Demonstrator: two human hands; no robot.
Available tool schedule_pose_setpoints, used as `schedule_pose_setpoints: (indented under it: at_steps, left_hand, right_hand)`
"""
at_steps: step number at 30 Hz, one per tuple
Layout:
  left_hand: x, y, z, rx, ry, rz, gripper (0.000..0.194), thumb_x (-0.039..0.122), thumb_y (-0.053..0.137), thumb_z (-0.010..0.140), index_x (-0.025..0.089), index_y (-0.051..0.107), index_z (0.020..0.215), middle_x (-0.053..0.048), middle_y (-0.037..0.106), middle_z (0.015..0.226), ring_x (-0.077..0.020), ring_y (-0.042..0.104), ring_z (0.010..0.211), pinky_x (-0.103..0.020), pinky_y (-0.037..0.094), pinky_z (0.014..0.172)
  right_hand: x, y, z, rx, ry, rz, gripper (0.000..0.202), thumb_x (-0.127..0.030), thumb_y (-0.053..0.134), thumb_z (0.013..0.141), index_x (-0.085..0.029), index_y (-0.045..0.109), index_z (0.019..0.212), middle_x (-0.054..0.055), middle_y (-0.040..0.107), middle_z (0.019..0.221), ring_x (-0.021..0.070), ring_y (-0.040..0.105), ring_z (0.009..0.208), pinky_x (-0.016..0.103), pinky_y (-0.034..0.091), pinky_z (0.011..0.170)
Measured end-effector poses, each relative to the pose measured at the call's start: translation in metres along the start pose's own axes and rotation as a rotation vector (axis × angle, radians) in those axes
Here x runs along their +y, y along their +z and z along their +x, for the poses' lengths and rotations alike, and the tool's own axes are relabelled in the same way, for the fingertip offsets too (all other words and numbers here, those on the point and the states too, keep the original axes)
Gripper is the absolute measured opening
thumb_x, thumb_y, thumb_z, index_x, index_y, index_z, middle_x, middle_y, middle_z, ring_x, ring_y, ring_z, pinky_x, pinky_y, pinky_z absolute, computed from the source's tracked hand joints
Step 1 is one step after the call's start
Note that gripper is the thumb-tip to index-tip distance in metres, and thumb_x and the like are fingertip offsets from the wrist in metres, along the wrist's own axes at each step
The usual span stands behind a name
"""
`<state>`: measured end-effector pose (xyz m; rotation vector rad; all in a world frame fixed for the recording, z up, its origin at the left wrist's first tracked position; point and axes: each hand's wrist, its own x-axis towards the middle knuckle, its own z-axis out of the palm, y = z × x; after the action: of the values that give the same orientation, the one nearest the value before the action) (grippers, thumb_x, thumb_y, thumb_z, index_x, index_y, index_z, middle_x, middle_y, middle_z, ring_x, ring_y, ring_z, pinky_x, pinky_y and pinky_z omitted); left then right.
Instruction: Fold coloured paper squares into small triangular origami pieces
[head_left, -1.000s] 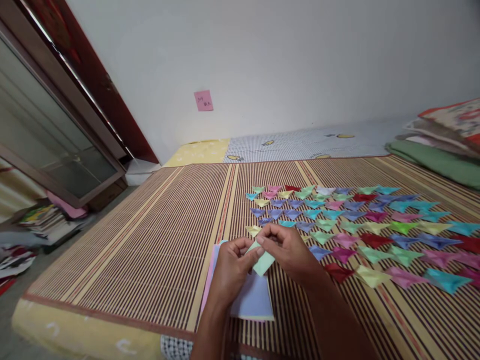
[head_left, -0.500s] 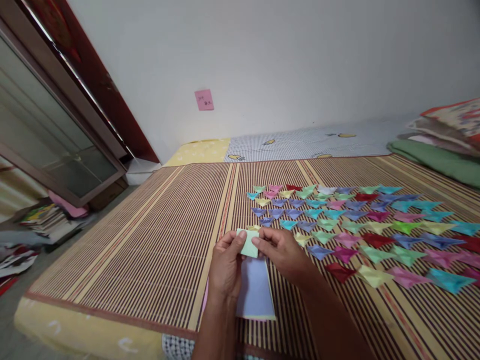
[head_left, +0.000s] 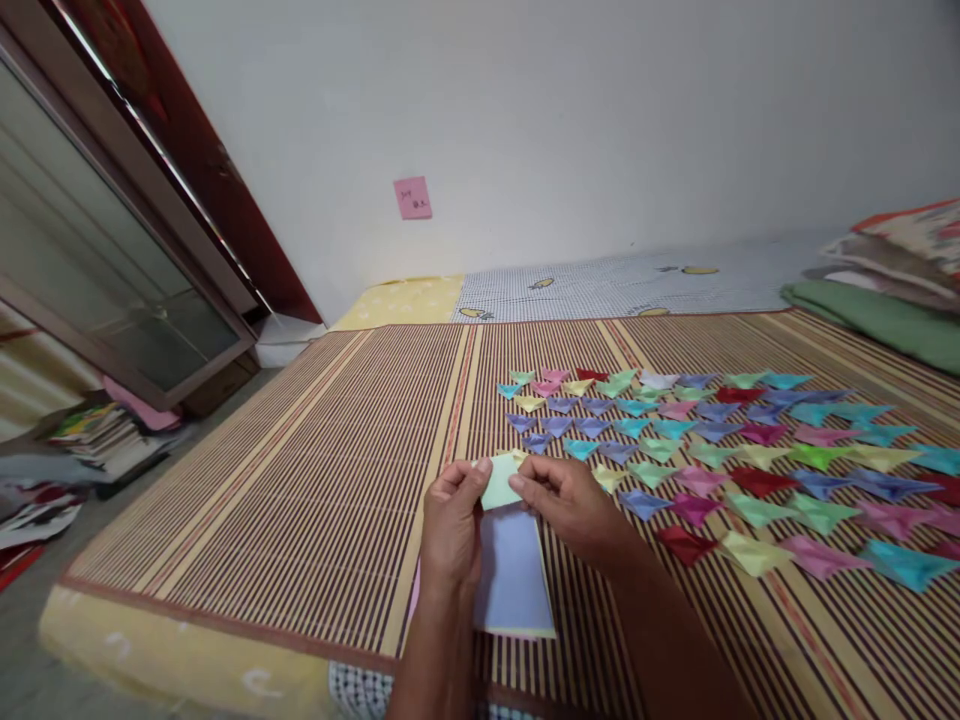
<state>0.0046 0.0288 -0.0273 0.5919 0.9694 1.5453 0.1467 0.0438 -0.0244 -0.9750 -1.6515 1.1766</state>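
A small pale green paper (head_left: 501, 483) is held up between my two hands above the striped mat (head_left: 322, 450). My left hand (head_left: 455, 520) pinches its left edge between thumb and fingers. At its right edge, my right hand (head_left: 566, 500) has its thumb on the front and curled fingers behind. Under the hands lies a stack of square papers (head_left: 514, 580) with a blue sheet on top, partly hidden by my left wrist. To the right, rows of folded paper shapes (head_left: 694, 510) in many colours are spread over the mat.
Folded bedding (head_left: 877, 320) is piled at the right edge. A pink note (head_left: 413, 198) is stuck on the wall behind. Beyond the mat lies a patterned sheet (head_left: 570, 290). Books (head_left: 101, 435) are stacked low on the left, near a glass-panelled door (head_left: 142, 260).
The green paper has tilted, its right side turning slightly upward, and my hands have shifted a little. The whole view has moved slightly.
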Motion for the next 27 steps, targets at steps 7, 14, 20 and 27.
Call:
schedule_pose_setpoints:
  at_steps: [7,14,20,27]
  left_hand:
    - [-0.002,-0.003,0.001,0.075,0.143,0.030,0.039,0.041,0.094,0.063,0.015,0.065,0.065,0.007,0.056,0.056,-0.0057,0.045,0.051,-0.017,0.034,0.050]
    - [-0.006,0.000,0.002,0.036,0.030,-0.029,0.043,0.047,0.093,0.061,0.015,0.065,0.064,0.004,0.056,0.055,-0.0082,0.048,0.050,-0.020,0.037,0.050]
    - [-0.001,-0.008,0.001,0.064,0.220,0.278,0.030,0.043,0.085,0.075,0.015,0.076,0.075,0.004,0.056,0.058,-0.0096,0.046,0.056,-0.021,0.038,0.055]
    - [-0.001,-0.002,-0.005,0.026,0.239,0.264,0.044,0.050,0.080,0.080,0.017,0.060,0.058,0.004,0.050,0.055,-0.0105,0.043,0.053,-0.022,0.037,0.053]
  right_hand:
    - [-0.007,0.002,-0.001,0.012,-0.041,-0.058,0.029,-0.035,0.056,0.093,-0.022,0.050,0.068,-0.005,0.045,0.062,0.0138,0.041,0.059,0.028,0.031,0.057]
    - [-0.005,-0.002,-0.001,0.073,-0.136,-0.233,0.028,-0.031,0.054,0.094,-0.022,0.048,0.067,-0.004,0.045,0.063,0.0152,0.043,0.062,0.028,0.031,0.060]
    - [-0.002,-0.004,-0.002,0.061,-0.077,-0.126,0.031,-0.038,0.052,0.096,-0.022,0.050,0.070,-0.004,0.043,0.063,0.0146,0.042,0.059,0.028,0.031,0.057]
    - [-0.004,-0.008,-0.003,0.104,-0.128,-0.211,0.028,-0.035,0.055,0.096,-0.021,0.056,0.071,-0.003,0.050,0.064,0.0157,0.047,0.062,0.029,0.035,0.060]
